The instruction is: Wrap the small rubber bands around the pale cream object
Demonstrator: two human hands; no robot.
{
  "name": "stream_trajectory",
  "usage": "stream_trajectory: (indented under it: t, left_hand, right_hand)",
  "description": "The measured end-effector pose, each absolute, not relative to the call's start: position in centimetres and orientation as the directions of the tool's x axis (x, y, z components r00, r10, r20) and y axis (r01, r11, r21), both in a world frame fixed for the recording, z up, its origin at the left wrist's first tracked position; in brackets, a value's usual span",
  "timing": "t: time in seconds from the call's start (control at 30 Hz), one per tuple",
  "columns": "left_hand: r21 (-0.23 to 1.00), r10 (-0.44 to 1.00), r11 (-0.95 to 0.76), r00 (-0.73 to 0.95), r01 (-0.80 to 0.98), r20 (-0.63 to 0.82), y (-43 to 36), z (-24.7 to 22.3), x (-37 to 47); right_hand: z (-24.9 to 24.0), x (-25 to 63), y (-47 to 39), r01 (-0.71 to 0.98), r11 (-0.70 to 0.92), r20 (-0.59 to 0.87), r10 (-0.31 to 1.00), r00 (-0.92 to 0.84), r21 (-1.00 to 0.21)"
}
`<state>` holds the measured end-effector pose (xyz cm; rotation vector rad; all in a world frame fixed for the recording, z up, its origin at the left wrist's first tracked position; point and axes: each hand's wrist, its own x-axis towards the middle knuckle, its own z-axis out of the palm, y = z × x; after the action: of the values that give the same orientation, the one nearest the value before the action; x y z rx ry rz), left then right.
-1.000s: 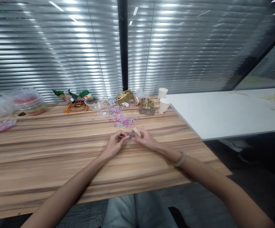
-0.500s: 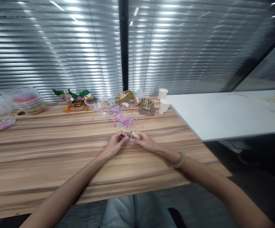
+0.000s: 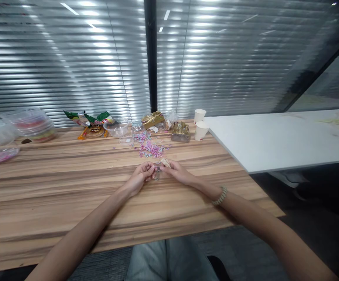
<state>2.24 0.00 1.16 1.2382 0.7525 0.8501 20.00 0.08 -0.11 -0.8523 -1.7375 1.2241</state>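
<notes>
My left hand [image 3: 139, 176] and my right hand [image 3: 177, 171] meet over the wooden table [image 3: 55, 187], fingertips almost touching. The right hand pinches a small tan piece [image 3: 165, 162] between thumb and fingers. The left hand's fingers are closed on a tiny item at its fingertips, too small to make out. A beaded bracelet [image 3: 220, 196] circles my right wrist. Just beyond the hands lies a scatter of small pink and pastel clips [image 3: 151, 148].
At the back edge stand two paper cups [image 3: 200, 125], gold foil wrappers [image 3: 152, 118], a clear bowl [image 3: 117, 128] and green snack packets [image 3: 91, 119]. Clear plastic containers [image 3: 33, 124] sit far left. A white table [image 3: 277, 138] adjoins on the right.
Both hands have stayed together at the same spot, with only small finger movements; the view has shifted slightly.
</notes>
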Motion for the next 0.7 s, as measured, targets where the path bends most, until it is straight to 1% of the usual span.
stream_trajectory:
  t: [0.17, 0.23, 0.37, 0.47, 0.6, 0.7]
  left_hand:
    - [0.973, 0.791, 0.218, 0.599, -0.080, -0.128, -0.4, 1.9, 2.3]
    - [0.969, 0.785, 0.238, 0.601, -0.070, -0.150, -0.6, 2.2, 2.4]
    - [0.970, 0.847, 0.215, 0.516, -0.116, -0.126, -0.7, 1.9, 2.5]
    - [0.983, 0.897, 0.155, 0.431, -0.100, -0.098, -0.5, 1.4, 2.3]
    - [0.999, 0.956, 0.027, 0.291, 0.041, -0.038, -0.2, 1.0, 1.8]
    - [0.983, 0.976, -0.044, 0.217, 0.178, 0.004, 0.0, 0.7, 1.5]
  right_hand:
    - [-0.2, 20.0, 0.2, 0.019, 0.221, 0.192, 0.883, -0.429, -0.975]
    - [-0.1, 20.1, 0.2, 0.017, 0.212, 0.184, 0.882, -0.434, -0.977]
    - [0.1, 20.1, 0.1, 0.057, 0.271, 0.224, 0.881, -0.416, -0.961]
    - [-0.2, 20.1, 0.0, 0.111, 0.313, 0.238, 0.871, -0.429, -0.943]
    - [-1.3, 20.2, 0.2, 0.105, 0.245, 0.179, 0.886, -0.429, -0.964]
    - [-1.8, 20.1, 0.2, 0.095, 0.216, 0.148, 0.870, -0.471, -0.972]
